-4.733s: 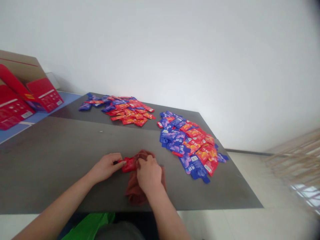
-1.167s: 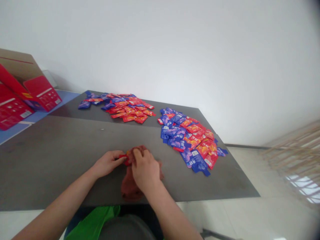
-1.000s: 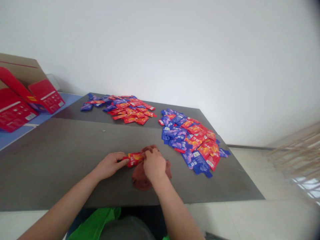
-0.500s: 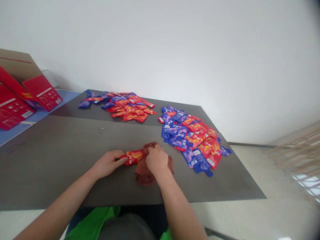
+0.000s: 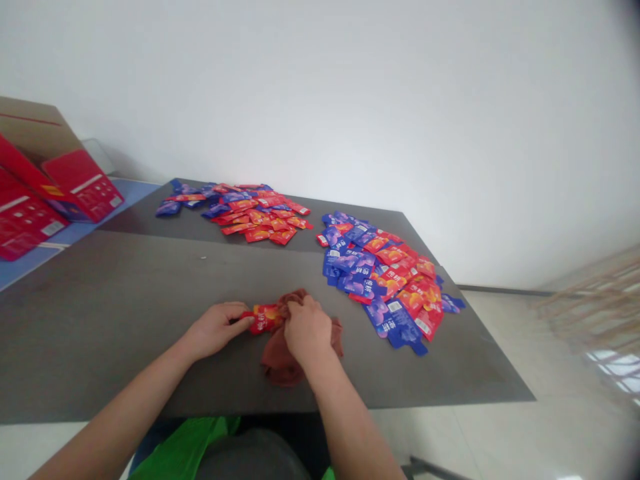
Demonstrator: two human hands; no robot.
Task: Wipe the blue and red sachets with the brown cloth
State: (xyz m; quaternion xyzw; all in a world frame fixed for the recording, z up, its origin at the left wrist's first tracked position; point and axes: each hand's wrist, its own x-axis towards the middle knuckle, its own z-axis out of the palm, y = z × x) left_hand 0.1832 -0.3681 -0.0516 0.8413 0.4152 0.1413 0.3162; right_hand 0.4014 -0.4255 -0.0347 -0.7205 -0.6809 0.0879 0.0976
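A red pouch [image 5: 265, 319] with orange fruit prints lies flat on the grey table in front of me. Its left end is pinched by my left hand [image 5: 216, 328], thumb and fingers closed on it. My right hand [image 5: 309, 329] is closed on a crumpled brown cloth [image 5: 283, 363], which presses against the pouch and covers its right end. Part of the cloth spreads out below and to the right of that hand.
Red and blue pouches form one pile [image 5: 260, 213] at the back and another pile [image 5: 390, 273] to the right. Red cardboard boxes [image 5: 83, 187] stand on a blue surface [image 5: 125, 200] at the left. A white wall [image 5: 320, 100] rises behind the grey table [image 5: 125, 287].
My right hand and the cloth have slid slightly left over the pouch, covering more of it. The lower part of the cloth has shifted toward me. My left hand stays at the pouch's left end.
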